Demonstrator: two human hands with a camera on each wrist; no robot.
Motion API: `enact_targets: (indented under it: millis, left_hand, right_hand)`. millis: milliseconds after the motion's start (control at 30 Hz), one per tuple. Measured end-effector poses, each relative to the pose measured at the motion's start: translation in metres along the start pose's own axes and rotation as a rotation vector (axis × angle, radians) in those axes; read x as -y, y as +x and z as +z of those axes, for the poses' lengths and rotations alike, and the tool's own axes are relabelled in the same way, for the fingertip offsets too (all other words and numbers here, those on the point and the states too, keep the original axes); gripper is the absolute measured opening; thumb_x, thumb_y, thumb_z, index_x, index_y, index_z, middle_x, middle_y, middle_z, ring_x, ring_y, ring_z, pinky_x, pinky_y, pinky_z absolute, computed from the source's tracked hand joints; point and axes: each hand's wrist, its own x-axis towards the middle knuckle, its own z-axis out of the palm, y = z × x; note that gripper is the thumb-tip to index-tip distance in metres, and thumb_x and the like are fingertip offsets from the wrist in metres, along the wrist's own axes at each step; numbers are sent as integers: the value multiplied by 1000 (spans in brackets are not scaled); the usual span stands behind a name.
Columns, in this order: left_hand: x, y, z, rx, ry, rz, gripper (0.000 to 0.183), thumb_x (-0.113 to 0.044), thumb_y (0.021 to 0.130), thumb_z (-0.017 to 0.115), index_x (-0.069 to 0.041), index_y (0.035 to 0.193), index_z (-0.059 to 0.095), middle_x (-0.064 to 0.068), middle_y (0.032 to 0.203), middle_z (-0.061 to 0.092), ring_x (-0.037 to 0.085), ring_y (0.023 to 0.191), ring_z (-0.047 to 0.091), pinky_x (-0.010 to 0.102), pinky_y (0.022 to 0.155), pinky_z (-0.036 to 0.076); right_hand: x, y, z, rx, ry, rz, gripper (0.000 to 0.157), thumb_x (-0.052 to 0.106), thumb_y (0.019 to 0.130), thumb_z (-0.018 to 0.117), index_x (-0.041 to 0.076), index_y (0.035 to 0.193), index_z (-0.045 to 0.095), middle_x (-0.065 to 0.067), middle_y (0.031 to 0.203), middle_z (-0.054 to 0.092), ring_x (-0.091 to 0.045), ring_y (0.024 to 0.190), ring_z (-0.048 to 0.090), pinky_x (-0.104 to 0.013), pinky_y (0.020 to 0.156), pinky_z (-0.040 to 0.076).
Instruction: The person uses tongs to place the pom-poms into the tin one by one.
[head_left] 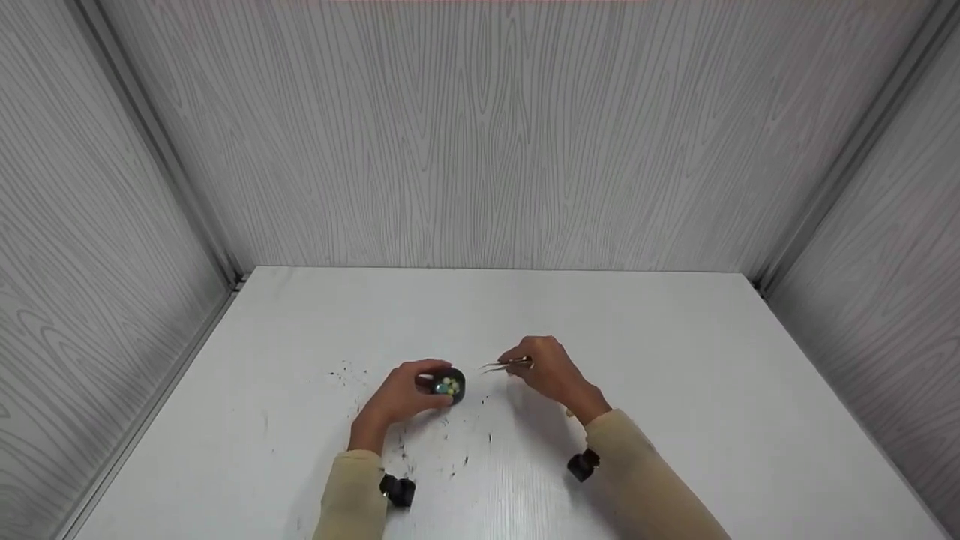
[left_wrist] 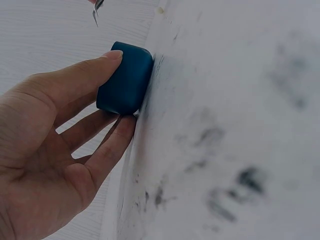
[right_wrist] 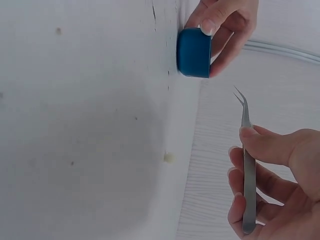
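Note:
My left hand [head_left: 401, 394] holds a small dark blue cup [left_wrist: 131, 80] from its left side, thumb against one wall and fingers at the other. The cup stands upright on the white table, and small round beads [head_left: 450, 385] in white, yellow, green and blue lie inside it. To the right of the cup, my right hand [head_left: 551, 369] pinches a pair of metal tweezers [right_wrist: 248, 175] with bent tips. Those tips point toward the cup, a little apart from each other, with nothing visible between them. They are clear of the cup and raised above the table.
A pale yellow bead [right_wrist: 169, 158] lies loose on the table, near the right wrist. Dark specks and smudges [head_left: 401, 446] mark the tabletop [head_left: 660, 337] around the left hand. Grey wood-grain panels [head_left: 480, 135] stand at the back and both sides.

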Motion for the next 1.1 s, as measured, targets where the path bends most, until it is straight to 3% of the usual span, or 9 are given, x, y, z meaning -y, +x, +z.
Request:
enact_targets:
  millis: [233,1100]
  left_hand:
    - [0,0,-1,7,-9,-13,55,-14,88,83,-8,139,63,22,138,64,38,120,67,53,104,54]
    - [2,-1,-2,10,-5,-2,55,-15,89,82,-8,140,62,22,139,63,40,122,66,53,105,53]
  right_hand:
    - [-4,-13,-8,-15,-19,-40,18,-1,88,78,7,103,83,-8,93,77,-21,89,73,-34,77,60]
    - [-39,-52,-40,-43,-50,-3,18,0,88,77,8,103,83,-5,90,76,-18,85,72,-30,74,59]
